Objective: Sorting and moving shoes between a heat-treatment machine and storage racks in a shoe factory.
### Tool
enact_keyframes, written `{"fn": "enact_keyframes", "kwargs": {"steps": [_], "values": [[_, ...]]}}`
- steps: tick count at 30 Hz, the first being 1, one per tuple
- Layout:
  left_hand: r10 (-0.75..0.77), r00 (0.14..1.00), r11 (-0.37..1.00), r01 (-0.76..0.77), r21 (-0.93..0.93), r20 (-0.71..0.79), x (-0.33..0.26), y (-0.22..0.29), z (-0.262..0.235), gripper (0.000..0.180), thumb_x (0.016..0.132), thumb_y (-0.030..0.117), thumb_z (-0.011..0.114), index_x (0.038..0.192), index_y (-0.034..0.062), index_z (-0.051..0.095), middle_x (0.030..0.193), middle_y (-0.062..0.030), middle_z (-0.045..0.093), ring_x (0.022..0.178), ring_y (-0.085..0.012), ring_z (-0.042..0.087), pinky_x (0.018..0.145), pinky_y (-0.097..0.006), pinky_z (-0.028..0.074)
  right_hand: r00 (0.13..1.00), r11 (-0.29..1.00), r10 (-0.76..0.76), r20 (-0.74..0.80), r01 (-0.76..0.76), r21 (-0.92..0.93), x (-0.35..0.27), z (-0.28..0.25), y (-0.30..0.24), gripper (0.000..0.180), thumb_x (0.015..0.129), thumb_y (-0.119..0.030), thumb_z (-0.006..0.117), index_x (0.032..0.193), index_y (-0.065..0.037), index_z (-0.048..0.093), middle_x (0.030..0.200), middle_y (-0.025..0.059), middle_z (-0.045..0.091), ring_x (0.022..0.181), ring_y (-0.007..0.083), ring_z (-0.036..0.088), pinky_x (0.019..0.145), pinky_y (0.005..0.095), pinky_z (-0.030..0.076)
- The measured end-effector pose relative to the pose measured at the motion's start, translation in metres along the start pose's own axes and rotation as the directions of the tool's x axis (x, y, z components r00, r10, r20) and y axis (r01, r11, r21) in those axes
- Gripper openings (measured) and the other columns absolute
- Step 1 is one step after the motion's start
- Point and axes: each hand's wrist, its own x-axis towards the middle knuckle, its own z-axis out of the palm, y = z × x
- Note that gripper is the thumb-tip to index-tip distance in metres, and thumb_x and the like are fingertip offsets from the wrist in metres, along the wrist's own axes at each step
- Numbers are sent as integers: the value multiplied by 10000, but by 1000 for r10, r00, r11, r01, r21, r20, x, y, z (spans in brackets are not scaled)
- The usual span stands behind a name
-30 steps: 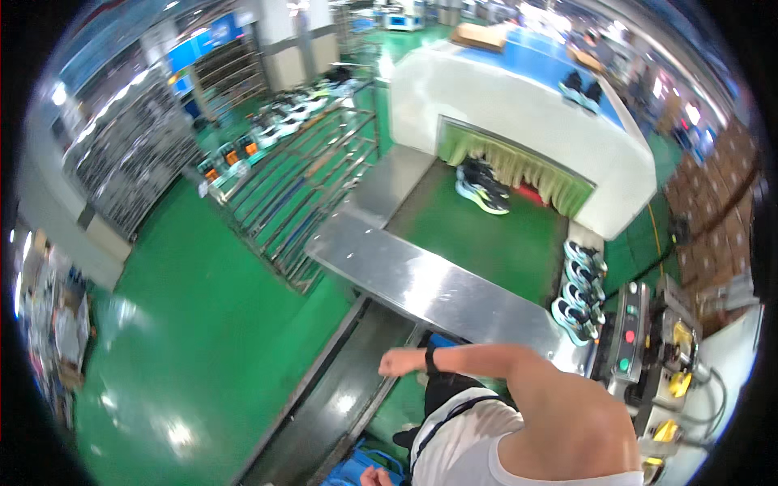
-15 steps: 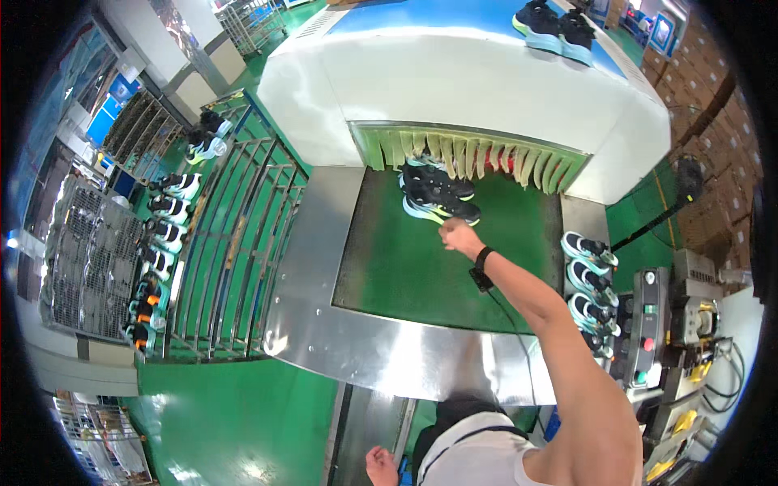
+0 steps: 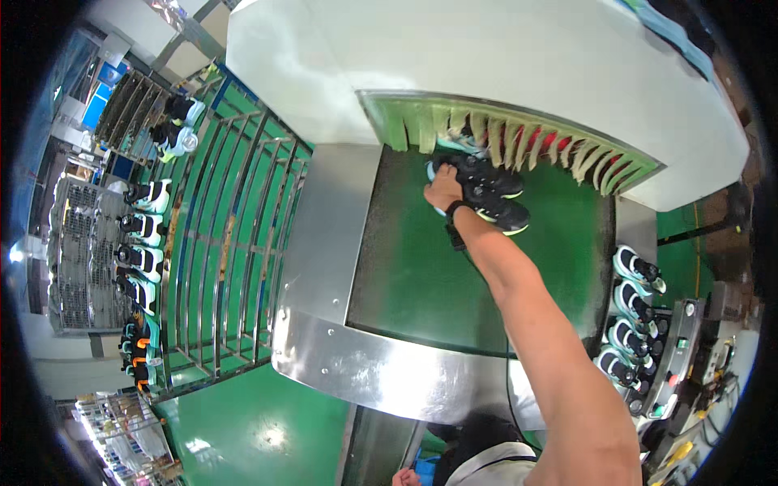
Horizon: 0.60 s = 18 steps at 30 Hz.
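My right hand (image 3: 443, 188) reaches across the green conveyor belt (image 3: 454, 283) and has its fingers closed round the heel end of a pair of black sneakers (image 3: 486, 202) with pale soles. The pair lies side by side, toes pointing right. Just behind it, another shoe (image 3: 460, 139) with a light blue sole is partly covered by the hanging yellow-green strips (image 3: 486, 134) of the machine's opening. Only a bit of my left hand (image 3: 405, 478) shows at the lower edge, low beside my body; its fingers are mostly cut off.
The white machine housing (image 3: 486, 57) rises beyond the belt. A metal ledge (image 3: 389, 373) borders the belt's near side. Several sneakers (image 3: 636, 308) stand along the right, near a control box (image 3: 681, 348). At left is a metal rack (image 3: 235, 235), with a row of sneakers (image 3: 146, 219) beyond it.
My right hand has moved from the sneakers' toe end to their heel end and closed on them. The view has shifted, and my left hand has slipped mostly below the edge.
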Motion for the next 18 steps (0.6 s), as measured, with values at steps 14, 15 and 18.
{"fn": "enact_keyframes", "kwargs": {"steps": [14,15,18], "values": [[348,936,911,-352,216,54,57,9,-26,268,1023,169,676,1258,43,655,1013,-149,750,933,-261,733,849,-395,570,205,442,-628,751,888,128,-440,-84,74,358,734,-225,804,1050,-98,694,1076,94,639,860,344,678,763,485,559],[348,935,923,-354,150,64,59,9,-31,268,1030,168,670,1260,33,647,1032,-145,744,930,-231,724,838,-371,569,190,482,-578,793,864,144,-477,-88,77,372,729,-199,794,1072,-100,690,1087,88,630,882,339,678,767,486,559],[349,936,936,-351,34,50,62,-15,-47,270,1041,161,657,1269,17,630,1059,-131,732,913,-182,704,817,-332,566,138,481,-569,811,856,191,-560,-86,96,372,722,-164,779,1077,-102,685,1104,84,614,928,321,677,766,472,555]]}}
